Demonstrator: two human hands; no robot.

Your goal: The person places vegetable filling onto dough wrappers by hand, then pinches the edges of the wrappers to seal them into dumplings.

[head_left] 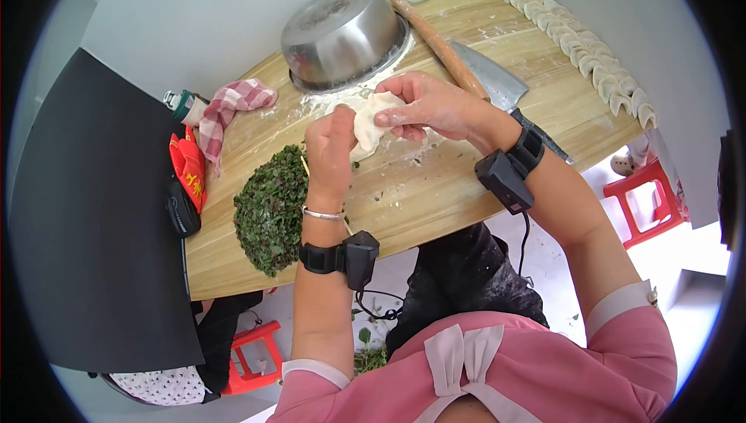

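Between my hands, over the wooden table [404,198], is a pale dough dumpling [368,121] with a folded edge. My left hand [329,147] grips its left side, fingers curled. My right hand [439,108] pinches the upper right edge between thumb and fingers. White flour and what looks like more dough lie just behind the dumpling, partly hidden by my hands. Close to my left wrist is a heap of chopped green leaves [268,209]; a thin pale stick [305,165] shows at its edge, mostly covered by my forearm.
An upturned metal bowl [334,38] stands behind my hands. A rolling pin [443,46] lies beside a cleaver [493,77]. Rows of dumplings [575,38] line the right edge. At the left are a checked cloth [233,104], a bottle [186,106] and a black case [183,209].
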